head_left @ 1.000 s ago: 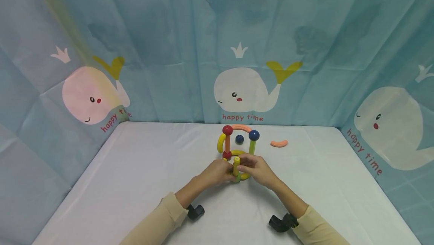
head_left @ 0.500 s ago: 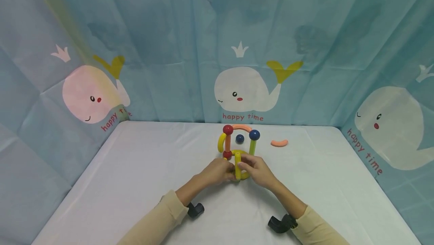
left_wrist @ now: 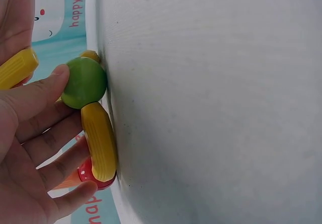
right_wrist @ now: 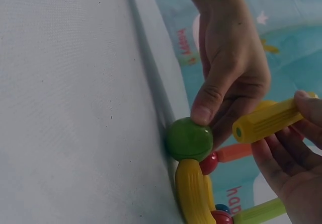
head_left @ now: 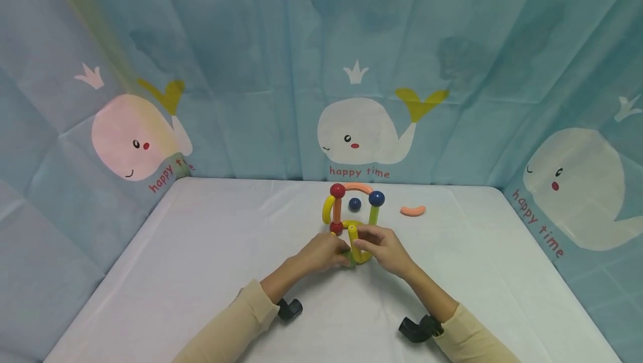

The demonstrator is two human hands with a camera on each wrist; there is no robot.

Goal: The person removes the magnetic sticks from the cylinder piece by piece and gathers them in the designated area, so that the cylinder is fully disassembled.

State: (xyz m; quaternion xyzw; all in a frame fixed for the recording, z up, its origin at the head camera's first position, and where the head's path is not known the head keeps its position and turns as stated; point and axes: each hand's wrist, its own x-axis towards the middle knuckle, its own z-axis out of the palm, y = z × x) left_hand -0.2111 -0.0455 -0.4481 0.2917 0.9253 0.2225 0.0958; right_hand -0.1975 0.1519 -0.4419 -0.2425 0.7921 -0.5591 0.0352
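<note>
My left hand (head_left: 324, 254) grips a green ball (left_wrist: 85, 83) between thumb and fingers, low on the table. A curved yellow stick (right_wrist: 193, 191) touches this ball and lies along the tabletop. My right hand (head_left: 384, 248) pinches a straight yellow stick (right_wrist: 266, 122), its lower end apart from the green ball in the right wrist view. Behind the hands stands a frame of balls and sticks. An orange stick (head_left: 337, 212) joins two red balls on its left, and a dark blue ball (head_left: 376, 199) tops a light green stick (head_left: 374, 215).
A loose dark blue ball (head_left: 354, 204) shows behind the frame. An orange curved stick (head_left: 413, 211) lies to the right. Another orange arch (head_left: 358, 186) spans between the frame's upper balls; whether it touches both, I cannot tell. A printed curtain (head_left: 251, 128) encloses the white table (head_left: 211, 240).
The straight yellow stick stood more upright over the green ball half a second ago; now it leans, its lower end shifted right, and the ball shows again. Both hands have barely moved.
</note>
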